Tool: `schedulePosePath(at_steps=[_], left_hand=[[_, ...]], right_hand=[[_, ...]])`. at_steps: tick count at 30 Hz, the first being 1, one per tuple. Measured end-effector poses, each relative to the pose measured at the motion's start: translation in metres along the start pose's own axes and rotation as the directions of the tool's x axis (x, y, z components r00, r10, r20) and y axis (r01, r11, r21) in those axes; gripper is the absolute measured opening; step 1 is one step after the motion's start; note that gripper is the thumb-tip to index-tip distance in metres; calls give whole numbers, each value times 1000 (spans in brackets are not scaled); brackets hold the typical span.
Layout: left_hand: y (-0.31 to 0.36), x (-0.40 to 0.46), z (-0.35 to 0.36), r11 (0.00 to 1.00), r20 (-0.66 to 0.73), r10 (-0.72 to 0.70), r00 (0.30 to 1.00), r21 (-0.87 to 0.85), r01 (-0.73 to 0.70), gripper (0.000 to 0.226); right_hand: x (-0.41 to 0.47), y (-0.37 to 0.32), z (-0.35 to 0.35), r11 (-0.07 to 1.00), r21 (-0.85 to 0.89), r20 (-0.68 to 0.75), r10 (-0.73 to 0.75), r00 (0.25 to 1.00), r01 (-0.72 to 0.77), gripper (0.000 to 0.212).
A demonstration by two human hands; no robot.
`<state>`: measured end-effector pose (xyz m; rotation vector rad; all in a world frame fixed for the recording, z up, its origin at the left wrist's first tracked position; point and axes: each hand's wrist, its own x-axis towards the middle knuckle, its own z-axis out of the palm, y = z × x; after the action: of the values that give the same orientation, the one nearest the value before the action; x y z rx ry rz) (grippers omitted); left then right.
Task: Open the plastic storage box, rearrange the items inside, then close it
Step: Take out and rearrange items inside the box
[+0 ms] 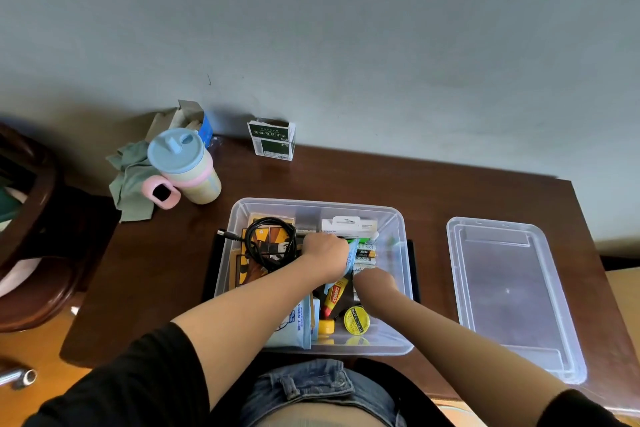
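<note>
Clearly the rearranging step is under way: at the surface's far left corner lie a grey-green cloth (130, 180) and a lidded cup (185, 166) with a pink handle, and a small green-and-white carton (272, 139) stands at the far edge against the wall; the plastic storage box (398, 218) sits open in the middle of the surface, near its front edge, a clear, thin-walled tub with rounded corners, and I judge it light but flexible, best taken by the rim on its two short sides when it has to be shifted. Inside, from its left end, a coiled black cable (270, 243) rests on an orange printed card, a blue wet wipes pack (294, 322) leans at the near wall, and a lip balm tube (334, 296) and a round yellow tin (356, 319) lie near the front, with batteries (365, 255) further back; these small things should be light and easy to pinch, though the tube and batteries may roll. The left hand (325, 250) is curled down among the items at the back and seems to pinch a light-blue packet (351, 255); the right hand (375, 282) dips in just beside it, and I cannot tell how its fingers lie. The clear lid (512, 295) lies flat toward the right edge, well apart from the box; it looks stiff enough to lift by one long edge
</note>
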<state>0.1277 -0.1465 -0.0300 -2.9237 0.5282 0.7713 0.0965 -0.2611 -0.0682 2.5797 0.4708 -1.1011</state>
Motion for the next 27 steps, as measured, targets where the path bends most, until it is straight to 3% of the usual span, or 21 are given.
schedulePosePath(at_steps=[11,16,27], left_hand=[[0,0,-1,1000,12,1,1000,11,-1,11],[0,0,-1,1000,19,-3,1000,-5,3,10],[-2,-1,-3,1000,38,12,999,-3,-12,12]], right_hand=[[-6,-1,2,995,51,-74,-77,994,81,27],[-13,-2,11,990,59,21,-126,992,125,40],[-23,-13,16,975,213,116,-92,989,66,29]])
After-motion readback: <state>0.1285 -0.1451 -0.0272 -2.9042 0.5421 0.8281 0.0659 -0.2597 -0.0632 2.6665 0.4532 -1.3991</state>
